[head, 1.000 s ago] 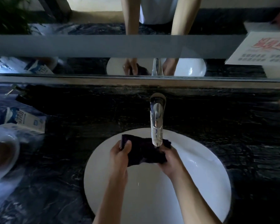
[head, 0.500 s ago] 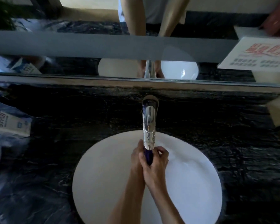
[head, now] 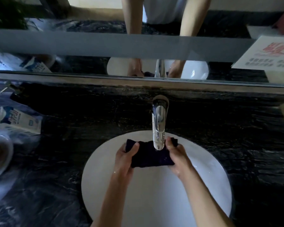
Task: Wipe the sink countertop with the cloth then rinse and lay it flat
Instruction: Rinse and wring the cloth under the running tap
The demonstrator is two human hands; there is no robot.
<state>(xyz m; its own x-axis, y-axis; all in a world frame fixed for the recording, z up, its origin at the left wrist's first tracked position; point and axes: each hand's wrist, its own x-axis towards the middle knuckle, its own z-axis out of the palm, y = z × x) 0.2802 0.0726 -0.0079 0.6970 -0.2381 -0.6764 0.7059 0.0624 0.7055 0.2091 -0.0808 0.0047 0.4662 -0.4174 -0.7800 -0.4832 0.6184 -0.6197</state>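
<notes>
A dark navy cloth (head: 150, 154) is stretched between both hands over the white round sink basin (head: 203, 185), directly under the spout of the chrome faucet (head: 159, 122). My left hand (head: 125, 158) grips the cloth's left edge, thumb on top. My right hand (head: 177, 157) grips its right edge. Both hands look wet. The black marble countertop (head: 88, 122) surrounds the basin.
A blue and white carton (head: 21, 120) lies on the counter at the left, beside a white bowl (head: 2, 154) at the left edge. A mirror (head: 88, 46) runs along the back wall. A printed sign (head: 269, 54) stands at the back right.
Half a second ago my hands were pressed together, squeezing the bunched cloth under the spout. Now they have moved apart and the cloth is spread out between them.
</notes>
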